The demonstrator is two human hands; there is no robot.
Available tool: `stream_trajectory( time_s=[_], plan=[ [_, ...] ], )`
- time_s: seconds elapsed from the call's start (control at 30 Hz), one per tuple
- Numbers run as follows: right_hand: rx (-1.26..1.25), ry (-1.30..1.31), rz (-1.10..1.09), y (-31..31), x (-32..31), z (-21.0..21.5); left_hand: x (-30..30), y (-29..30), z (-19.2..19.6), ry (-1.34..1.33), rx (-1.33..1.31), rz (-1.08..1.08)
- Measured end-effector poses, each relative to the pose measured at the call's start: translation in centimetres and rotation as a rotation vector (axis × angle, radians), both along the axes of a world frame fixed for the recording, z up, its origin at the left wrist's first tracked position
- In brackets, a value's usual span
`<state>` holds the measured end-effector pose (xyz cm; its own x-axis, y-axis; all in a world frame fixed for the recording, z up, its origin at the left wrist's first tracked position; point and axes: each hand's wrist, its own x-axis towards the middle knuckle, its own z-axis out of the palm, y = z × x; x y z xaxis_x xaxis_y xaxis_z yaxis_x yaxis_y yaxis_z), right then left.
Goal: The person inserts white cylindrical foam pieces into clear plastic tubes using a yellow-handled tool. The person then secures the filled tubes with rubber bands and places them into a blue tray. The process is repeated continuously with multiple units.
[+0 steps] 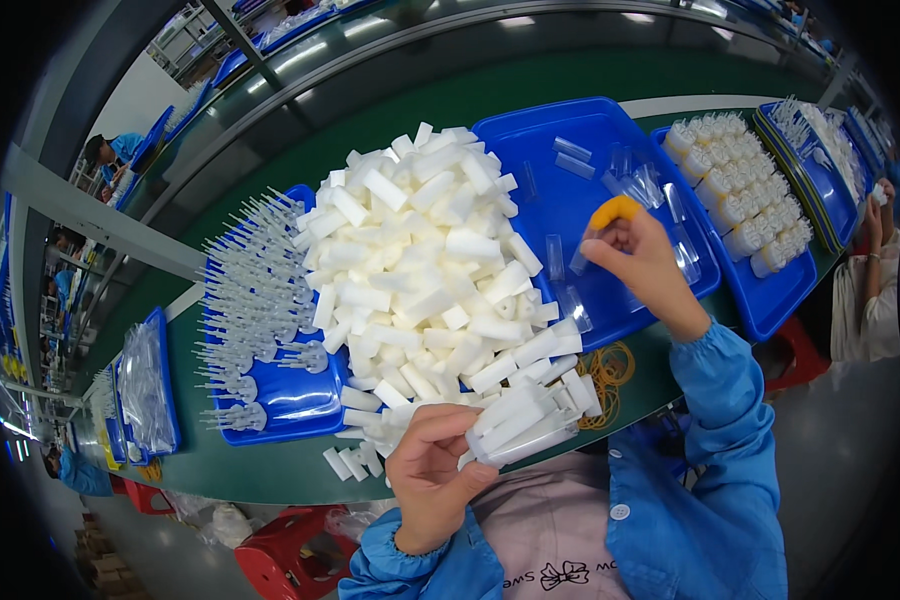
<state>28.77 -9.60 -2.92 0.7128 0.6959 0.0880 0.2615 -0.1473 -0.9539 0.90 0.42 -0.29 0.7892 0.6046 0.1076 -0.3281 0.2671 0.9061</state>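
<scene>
My left hand (438, 470) is closed round a bundle of white foam sticks (518, 418), some of them inside clear plastic sleeves, at the near edge of the table. Out over a blue tray (530, 125), my right hand (638, 255) pinches a clear plastic tube (578, 260) at its fingertips, and a yellow finger cover (615, 212) is on one finger. Several more clear tubes (638, 185) lie loose in that tray. A large heap of white foam sticks (420, 250) rises between the two hands and the far side of the table.
Left of the heap, a blue tray (300, 400) holds many clear stemmed pieces (255, 290). Yellow rubber bands (610, 375) lie by the near edge. At right, another tray (770, 305) carries rows of white bundles (745, 190). A red stool (285, 560) stands below.
</scene>
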Motion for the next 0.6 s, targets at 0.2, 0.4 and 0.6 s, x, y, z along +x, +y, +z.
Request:
stream_trajectory(
  time_s=[0.2, 0.4, 0.6],
  plan=[
    [0.396, 0.379, 0.026, -2.1, -5.2, 4.3, 0.4, -0.3, -0.4, 0.044, 0.106, 0.0],
    [0.515, 0.416, 0.088, -2.8, -8.2, 4.5, 0.8, -1.0, -0.3, 0.077, 0.36, 0.103],
    [0.539, 0.457, 0.024, -3.1, -9.2, 4.7, 1.0, -1.5, 0.5, 0.101, 0.639, 0.228]
  ],
)
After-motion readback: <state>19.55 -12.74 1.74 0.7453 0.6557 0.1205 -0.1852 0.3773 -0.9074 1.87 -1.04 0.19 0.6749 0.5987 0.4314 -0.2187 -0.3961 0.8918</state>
